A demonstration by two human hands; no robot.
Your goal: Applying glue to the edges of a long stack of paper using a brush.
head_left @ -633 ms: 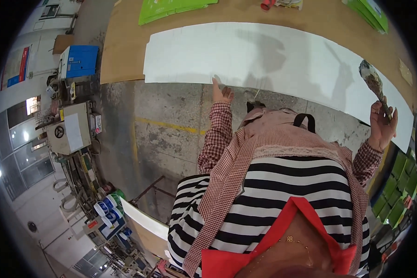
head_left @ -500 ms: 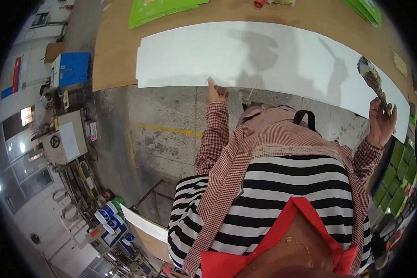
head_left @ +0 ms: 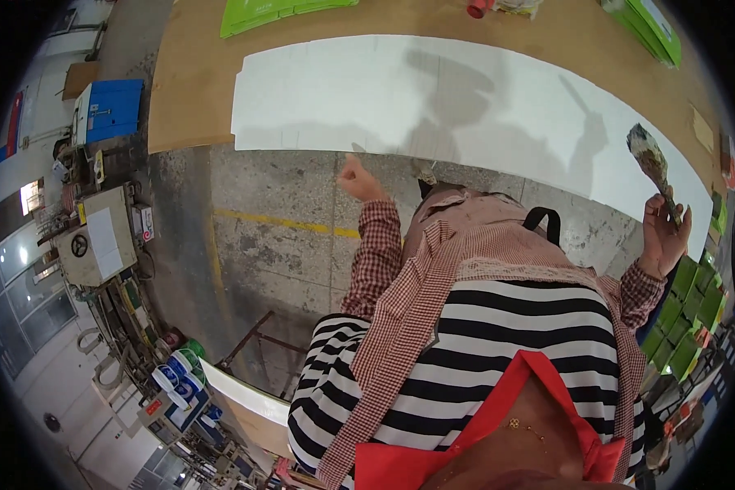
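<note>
A white board (head_left: 327, 98), long and flat, lies across the table in front of me. My left hand (head_left: 359, 180) is just off the board's near edge, over the gap between table and body. Its fingers look curled in, and nothing shows in them. At the right end of the board, my right hand (head_left: 663, 235) grips the thin handle of a brush (head_left: 650, 157). The brush points up and to the left above the board, its bristle end caked with grey-white matter.
Brown cardboard (head_left: 189, 106) covers the table. Green flat pieces (head_left: 282, 11) lie at the far left, and a green stack (head_left: 647, 31) at the far right. A red object (head_left: 479, 7) sits at the far edge. A blue box (head_left: 114, 110) stands to the left beyond the floor.
My left hand has drawn back from the board's edge, toward me and slightly left, and its fingers have curled. My right hand and the brush have come slightly nearer.
</note>
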